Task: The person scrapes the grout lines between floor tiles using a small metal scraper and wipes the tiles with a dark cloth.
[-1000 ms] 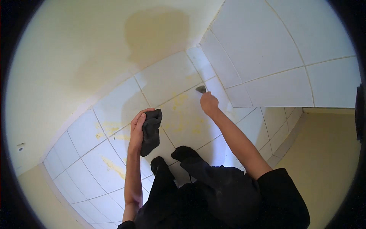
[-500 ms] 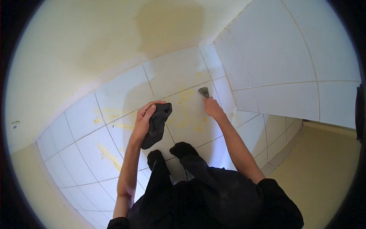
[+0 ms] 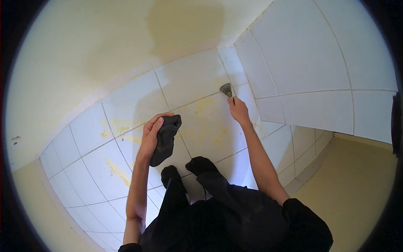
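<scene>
In the head view, my left hand (image 3: 150, 133) was closed on a limp black cloth (image 3: 166, 140), thumb across its near face and fingers along its upper end. The cloth hung at a slant, its lower end toward me, above the floor and clear of my feet. My right hand (image 3: 238, 110) was out ahead and to the right, fingers wrapped narrow around the handle of a small scraper (image 3: 226, 89). Its flared grey blade pointed away from me, near the crossing of two grout lines; I could not tell whether its edge touched the tile.

Below lay the pale tiled floor (image 3: 130, 92), with yellow smears (image 3: 117, 171) left of the cloth and more between my two hands. My feet (image 3: 202, 164), in dark coverings, stood side by side on the tiles, under dark trousers (image 3: 247, 206). Ahead and to the left rose a cream wall (image 3: 84, 54) with my shadow (image 3: 187, 25) on it. To the right, beyond the scraper, stood a white-tiled surface (image 3: 308, 105) with thin grout lines.
</scene>
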`<state>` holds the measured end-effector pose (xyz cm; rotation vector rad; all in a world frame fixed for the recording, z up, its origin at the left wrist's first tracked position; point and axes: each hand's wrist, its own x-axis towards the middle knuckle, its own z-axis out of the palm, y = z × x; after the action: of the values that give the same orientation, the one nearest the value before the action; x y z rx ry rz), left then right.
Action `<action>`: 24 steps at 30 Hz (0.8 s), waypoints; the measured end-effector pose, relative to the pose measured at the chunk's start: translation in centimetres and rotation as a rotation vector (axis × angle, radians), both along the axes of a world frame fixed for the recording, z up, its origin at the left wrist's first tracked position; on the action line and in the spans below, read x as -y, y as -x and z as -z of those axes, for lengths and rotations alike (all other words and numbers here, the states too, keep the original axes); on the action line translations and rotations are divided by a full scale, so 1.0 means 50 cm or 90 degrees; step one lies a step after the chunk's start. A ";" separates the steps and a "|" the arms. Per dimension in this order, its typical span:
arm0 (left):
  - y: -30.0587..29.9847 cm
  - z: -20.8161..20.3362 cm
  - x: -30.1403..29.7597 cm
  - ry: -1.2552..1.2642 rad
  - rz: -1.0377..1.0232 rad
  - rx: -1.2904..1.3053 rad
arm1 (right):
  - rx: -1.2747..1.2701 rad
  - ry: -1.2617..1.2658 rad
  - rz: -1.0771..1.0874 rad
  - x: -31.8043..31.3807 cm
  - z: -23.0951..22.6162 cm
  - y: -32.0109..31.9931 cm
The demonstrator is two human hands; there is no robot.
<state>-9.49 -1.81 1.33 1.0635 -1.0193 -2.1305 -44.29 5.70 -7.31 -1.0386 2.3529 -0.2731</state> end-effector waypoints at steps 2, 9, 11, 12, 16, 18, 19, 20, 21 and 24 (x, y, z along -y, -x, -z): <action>0.007 -0.005 0.001 -0.005 0.007 -0.009 | -0.030 0.027 0.020 0.000 0.020 0.020; 0.006 0.001 0.001 0.004 0.008 0.001 | -0.089 -0.040 0.008 0.012 0.043 0.054; 0.002 0.003 -0.001 0.013 0.001 0.006 | -0.097 -0.084 -0.027 0.027 0.030 0.027; 0.000 0.005 -0.003 0.012 -0.003 0.006 | -0.106 -0.128 -0.061 0.035 0.023 0.011; 0.006 -0.001 -0.001 0.016 0.000 0.011 | -0.133 -0.133 -0.083 0.090 0.006 0.008; 0.006 -0.008 -0.001 0.014 0.003 0.014 | -0.148 -0.082 -0.143 0.122 0.002 0.013; 0.007 -0.010 -0.002 0.012 0.002 0.015 | -0.149 -0.082 -0.143 0.139 0.002 0.014; 0.008 -0.009 -0.001 0.012 0.003 0.014 | -0.144 -0.088 -0.166 0.154 0.002 0.014; 0.009 -0.008 0.000 0.009 0.001 0.009 | -0.140 -0.095 -0.189 0.159 -0.001 0.015; 0.010 -0.013 -0.004 0.009 -0.009 0.009 | -0.160 -0.058 -0.205 0.143 0.017 0.010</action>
<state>-9.98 -1.61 1.98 1.0777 -1.0290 -2.1047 -44.77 -1.45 -8.14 -1.4529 2.3373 0.0901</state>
